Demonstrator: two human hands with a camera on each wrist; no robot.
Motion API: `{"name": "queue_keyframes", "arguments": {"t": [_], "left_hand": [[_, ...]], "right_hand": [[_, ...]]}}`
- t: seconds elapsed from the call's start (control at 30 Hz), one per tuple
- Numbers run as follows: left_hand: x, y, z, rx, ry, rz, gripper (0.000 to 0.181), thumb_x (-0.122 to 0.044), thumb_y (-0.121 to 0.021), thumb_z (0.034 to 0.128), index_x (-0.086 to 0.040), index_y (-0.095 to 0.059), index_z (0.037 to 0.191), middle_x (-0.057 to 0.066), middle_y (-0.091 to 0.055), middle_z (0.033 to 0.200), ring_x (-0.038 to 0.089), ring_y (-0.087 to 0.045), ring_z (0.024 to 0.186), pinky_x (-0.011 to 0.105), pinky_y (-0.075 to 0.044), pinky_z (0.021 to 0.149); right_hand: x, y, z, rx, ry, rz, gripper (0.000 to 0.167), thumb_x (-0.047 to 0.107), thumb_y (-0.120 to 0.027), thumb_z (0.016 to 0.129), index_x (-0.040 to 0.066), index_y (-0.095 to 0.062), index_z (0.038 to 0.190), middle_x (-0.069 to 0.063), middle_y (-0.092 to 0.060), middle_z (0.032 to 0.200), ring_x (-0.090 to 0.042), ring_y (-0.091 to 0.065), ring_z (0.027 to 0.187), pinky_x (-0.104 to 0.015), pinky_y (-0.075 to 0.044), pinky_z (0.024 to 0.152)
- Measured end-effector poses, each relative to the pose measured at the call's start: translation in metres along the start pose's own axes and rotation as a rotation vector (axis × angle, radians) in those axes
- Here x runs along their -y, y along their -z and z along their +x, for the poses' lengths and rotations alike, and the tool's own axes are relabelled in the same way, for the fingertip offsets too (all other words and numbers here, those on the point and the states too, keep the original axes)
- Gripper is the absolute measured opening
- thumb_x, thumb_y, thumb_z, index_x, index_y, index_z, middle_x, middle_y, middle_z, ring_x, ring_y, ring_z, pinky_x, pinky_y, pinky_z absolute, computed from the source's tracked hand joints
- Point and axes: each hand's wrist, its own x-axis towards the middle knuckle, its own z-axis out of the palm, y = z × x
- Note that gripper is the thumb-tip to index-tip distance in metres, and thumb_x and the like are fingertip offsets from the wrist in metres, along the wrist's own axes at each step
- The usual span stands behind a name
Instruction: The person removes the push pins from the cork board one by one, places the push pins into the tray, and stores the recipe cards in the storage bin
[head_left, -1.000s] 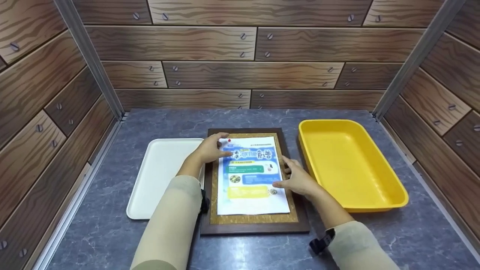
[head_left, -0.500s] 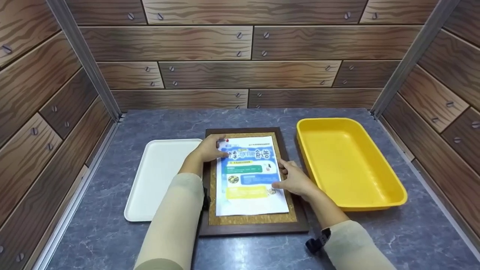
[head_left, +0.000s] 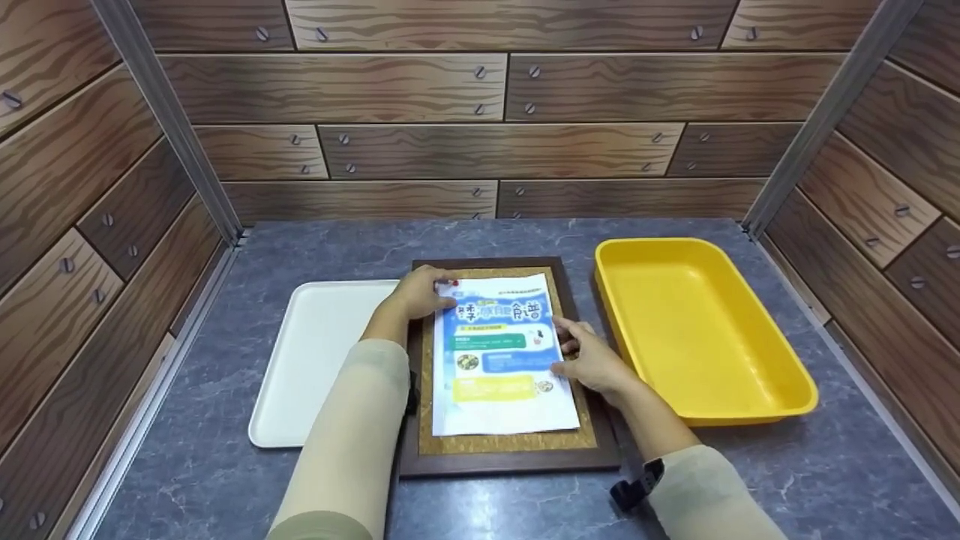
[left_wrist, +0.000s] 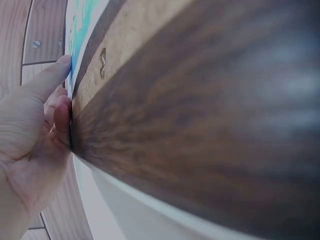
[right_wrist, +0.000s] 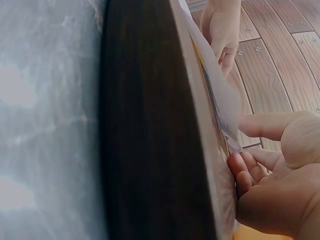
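Observation:
A printed sheet point(head_left: 495, 416) lies on a cork board point(head_left: 510, 444) with a dark brown frame point(head_left: 510, 463). At the sheet's upper left corner is my left hand point(head_left: 421, 292), its thumb on the print and its index finger beside a red pin point(head_left: 454, 283). In the left wrist view the thumb of that hand point(left_wrist: 37, 125) touches the sheet, other fingers bent at the frame's side. My right hand point(head_left: 594, 361) touches the sheet's right edge, thumb and index finger apart. The right wrist view shows that edge of the sheet point(right_wrist: 227, 105) slightly raised beside the right hand point(right_wrist: 280, 175).
A white tray point(head_left: 311, 360) stands left of the board, partly behind the left forearm. To the right is a deep yellow tray point(head_left: 697, 330). Wood-patterned walls point(head_left: 420, 150) enclose the grey marbled table point(head_left: 322, 244) at the back and sides.
My left thumb has drawn back slightly to the left, uncovering more of the title. The right hand has barely moved. The head view has shifted a little.

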Motion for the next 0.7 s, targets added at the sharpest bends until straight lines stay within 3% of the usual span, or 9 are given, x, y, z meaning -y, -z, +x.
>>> {"name": "queue_keyframes", "arguments": {"t": [0.27,0.47,0.7], "left_hand": [[0.001,0.004,0.002,0.022,0.016,0.030,0.044,-0.024,-0.077,0.1023,-0.017,-0.069,0.145,0.014,-0.062,0.151,0.036,-0.057,0.145,0.052,-0.043,0.126],[0.002,0.006,0.007,0.031,0.018,0.030,0.037,-0.019,-0.074,0.1039,-0.016,-0.071,0.141,0.012,-0.066,0.148,0.034,-0.058,0.143,0.051,-0.043,0.124],[0.001,0.004,0.012,0.004,0.064,-0.013,0.030,-0.021,-0.071,0.1058,-0.018,-0.074,0.136,0.007,-0.071,0.144,0.031,-0.063,0.138,0.050,-0.046,0.122]], "right_hand": [[0.001,-0.002,-0.003,-0.003,0.020,0.037,0.085,-0.011,-0.070,0.091,0.009,-0.039,0.168,-0.018,-0.038,0.149,-0.022,-0.047,0.105,-0.020,-0.048,0.072],[0.000,-0.002,-0.003,-0.004,0.035,0.018,0.081,-0.013,-0.070,0.091,0.006,-0.043,0.165,-0.020,-0.041,0.148,-0.019,-0.049,0.096,-0.019,-0.047,0.070],[0.000,-0.001,-0.003,-0.001,0.042,0.019,0.080,-0.013,-0.070,0.091,0.006,-0.045,0.164,-0.019,-0.044,0.139,-0.018,-0.049,0.095,-0.019,-0.046,0.071]]}}
